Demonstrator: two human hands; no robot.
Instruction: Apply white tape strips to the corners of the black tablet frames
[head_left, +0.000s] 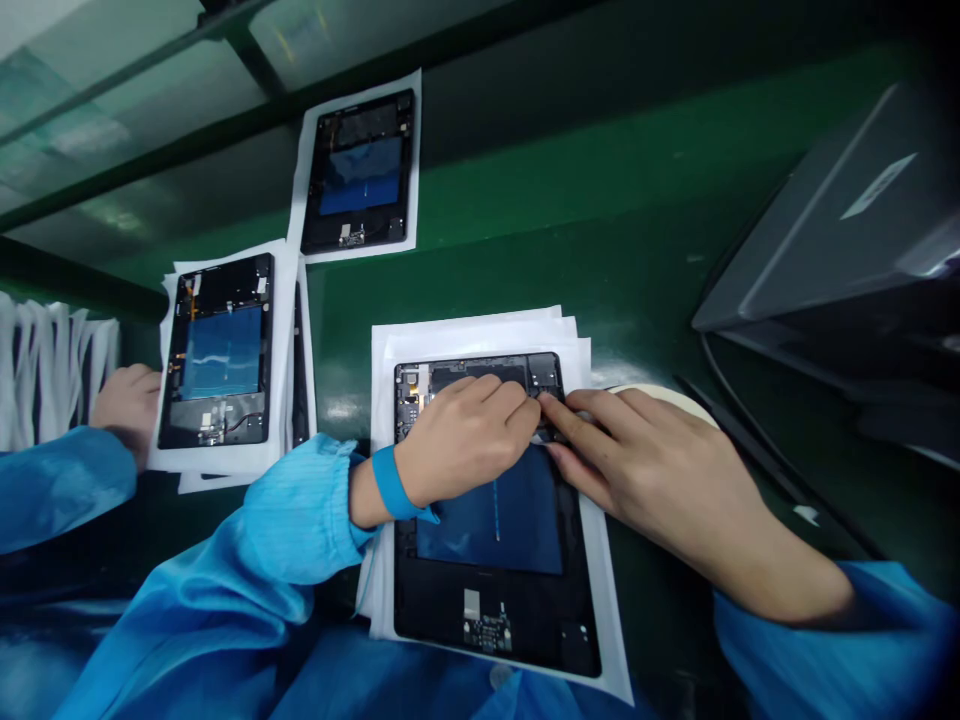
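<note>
Now, far left, a co-worker's hand (129,405) is just beside the left tablet (223,352); the back tablet (361,168) lies beyond. Here's the left hand (465,440), curled over the near tablet (487,525), fingers bunched; then the right hand (645,460) over its right edge, finger and thumb nearly together. Whether either pinches anything, I can't tell. Both meet at the tablet's far right, its long axis running toward the wearer, most of it nearer than the fingertips. Count: three tablets plainly seen, three hands.
</note>
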